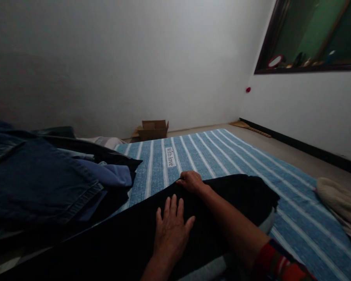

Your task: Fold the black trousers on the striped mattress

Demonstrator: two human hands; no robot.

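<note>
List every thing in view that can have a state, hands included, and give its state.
Left hand: open, flat on the black cloth
Right hand: fingers curled at the black cloth's far edge
Black cloth: laid out lengthwise, grey showing along its near edge
Striped sheet: spread out
Denim: heaped at the left
Blue cloth: rumpled, partly under the denim
Box: open, flap up
Mirror: tilted

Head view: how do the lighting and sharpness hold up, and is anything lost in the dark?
Head view: dim overall, the wall darkening toward the left; head view: the black garment shows little surface detail; head view: left hand and right hand look fairly clear; head view: some small items by the window are too dark to identify.
</note>
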